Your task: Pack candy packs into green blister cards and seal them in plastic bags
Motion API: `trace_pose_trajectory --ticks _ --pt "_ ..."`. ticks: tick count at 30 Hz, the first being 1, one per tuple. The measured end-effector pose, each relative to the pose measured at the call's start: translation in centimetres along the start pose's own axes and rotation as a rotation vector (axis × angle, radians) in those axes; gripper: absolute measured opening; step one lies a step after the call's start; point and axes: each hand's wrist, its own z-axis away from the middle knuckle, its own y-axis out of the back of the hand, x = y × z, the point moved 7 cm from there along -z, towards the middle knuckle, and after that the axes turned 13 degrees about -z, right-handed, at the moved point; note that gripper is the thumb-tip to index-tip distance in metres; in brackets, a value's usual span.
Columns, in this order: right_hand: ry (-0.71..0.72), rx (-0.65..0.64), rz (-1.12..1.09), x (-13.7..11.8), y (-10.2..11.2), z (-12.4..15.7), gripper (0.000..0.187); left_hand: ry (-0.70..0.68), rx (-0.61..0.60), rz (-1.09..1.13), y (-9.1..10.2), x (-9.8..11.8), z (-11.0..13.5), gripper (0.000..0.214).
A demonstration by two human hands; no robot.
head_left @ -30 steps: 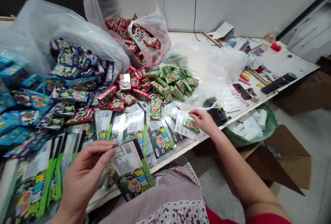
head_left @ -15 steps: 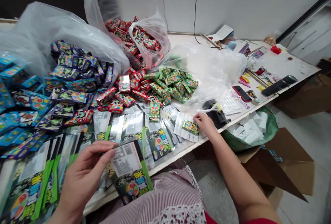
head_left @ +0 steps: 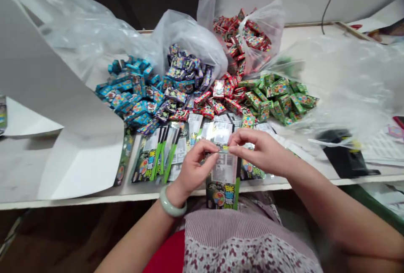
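Both hands hold one clear pouch with a green and black printed bottom (head_left: 223,180) upright over the table's front edge. My left hand (head_left: 196,164) pinches the pouch's top edge from the left. My right hand (head_left: 259,151) pinches the same edge from the right. More flat pouches (head_left: 158,153) lie fanned on the table just behind the hands. Beyond them sit heaps of small boxes: blue (head_left: 129,92), purple (head_left: 184,75), red (head_left: 225,98) and green (head_left: 279,98).
A large white sheet (head_left: 63,109) covers the table's left side. Clear plastic bags (head_left: 252,25) stand behind the heaps, one holding red boxes. A loose clear bag (head_left: 353,83) and a black device (head_left: 342,155) lie at the right. My lap is under the table's front edge (head_left: 94,199).
The view swung left. My right hand left the small green box on the right and came to the pouch; both hands now pinch its top, centred in front of me.
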Motion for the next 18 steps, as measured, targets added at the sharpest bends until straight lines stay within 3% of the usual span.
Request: trace_pose_trajectory --ticks 4,18 --pt "-0.055 -0.057 0.101 0.6 -1.3 -1.9 0.011 -0.01 -0.006 0.04 0.4 0.2 0.2 0.004" --pt "-0.126 -0.088 0.161 2.2 -1.2 -2.8 0.016 0.014 0.041 0.065 -0.3 -0.9 0.0 0.01"
